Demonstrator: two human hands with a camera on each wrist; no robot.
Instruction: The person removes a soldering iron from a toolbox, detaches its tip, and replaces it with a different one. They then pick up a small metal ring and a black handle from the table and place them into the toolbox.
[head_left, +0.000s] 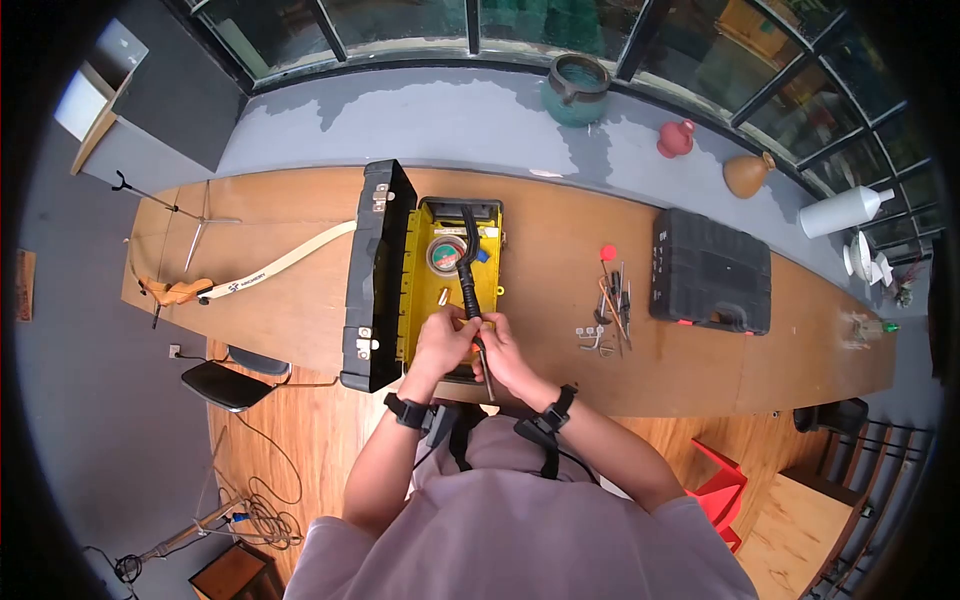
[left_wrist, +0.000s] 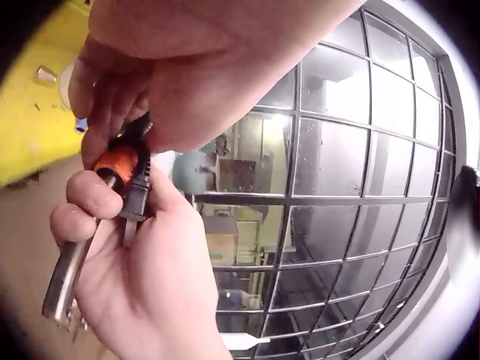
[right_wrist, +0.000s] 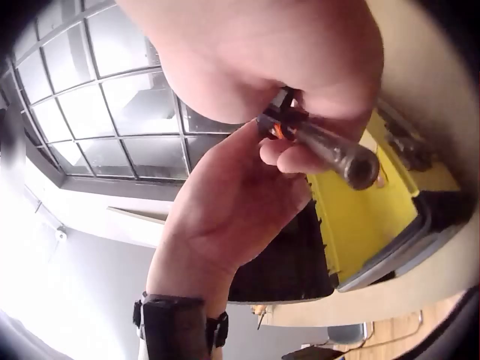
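Note:
Both hands work close together over the front of an open black-and-yellow toolbox point(head_left: 410, 290). Between them is a tool with a metal tube point(left_wrist: 67, 277), an orange collar point(left_wrist: 118, 161) and a bundled black cord point(head_left: 467, 275) that reaches back over the box. My left hand point(head_left: 443, 340) grips the black part by the collar, its fingertips partly hidden. My right hand point(head_left: 505, 355) curls its fingers round the tube just below the collar. The tube's open end point(right_wrist: 362, 169) points toward my body. A round tin-like item point(head_left: 445, 255) and a blue piece point(head_left: 483, 256) lie inside the box.
A wooden bow point(head_left: 285, 268) and a thin stand point(head_left: 195, 225) lie left of the box on the long table point(head_left: 560, 370). To the right are several hand tools point(head_left: 613, 305) and a black case point(head_left: 710, 270). Jars, including a green pot point(head_left: 575, 90), line the ledge behind.

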